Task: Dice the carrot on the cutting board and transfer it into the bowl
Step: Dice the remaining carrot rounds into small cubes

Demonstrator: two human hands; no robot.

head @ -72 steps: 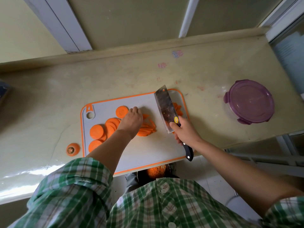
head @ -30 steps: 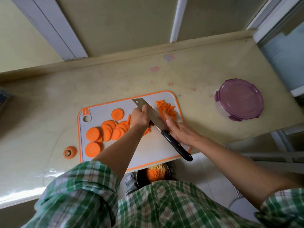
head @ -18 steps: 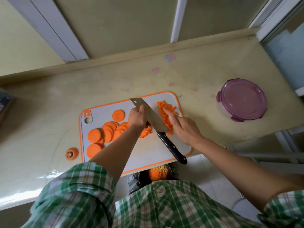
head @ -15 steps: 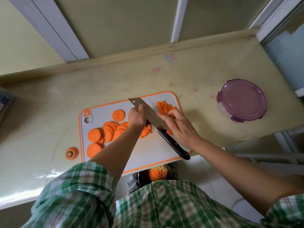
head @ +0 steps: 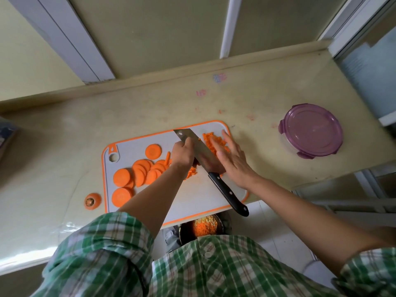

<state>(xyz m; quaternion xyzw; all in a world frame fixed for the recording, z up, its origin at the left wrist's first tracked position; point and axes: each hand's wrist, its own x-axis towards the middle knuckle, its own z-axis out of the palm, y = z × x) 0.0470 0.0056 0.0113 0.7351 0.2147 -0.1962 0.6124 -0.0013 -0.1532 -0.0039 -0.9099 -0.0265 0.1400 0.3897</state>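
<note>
On the grey, orange-rimmed cutting board (head: 192, 196) lie several round carrot slices (head: 137, 172) on the left and a pile of diced carrot (head: 211, 143) at the far right corner. My left hand (head: 182, 155) grips the knife (head: 203, 153) by the top of its blade, which stands tilted between the two heaps; the black handle sticks out free toward the board's front edge. My right hand (head: 232, 160) is flat with straight fingers against the diced pile, on the blade's right side. A dark bowl (head: 181, 231) holding diced carrot sits below the board's front edge, partly hidden by my shirt.
A cut-off carrot top (head: 92, 201) lies on the counter left of the board. A round container with a purple lid (head: 311, 130) stands at the right end of the counter. The counter's front edge runs just under the board.
My right hand let go of the knife handle and laid itself flat against the diced pile. My left hand moved from the carrot strips onto the blade, which now stands tilted.
</note>
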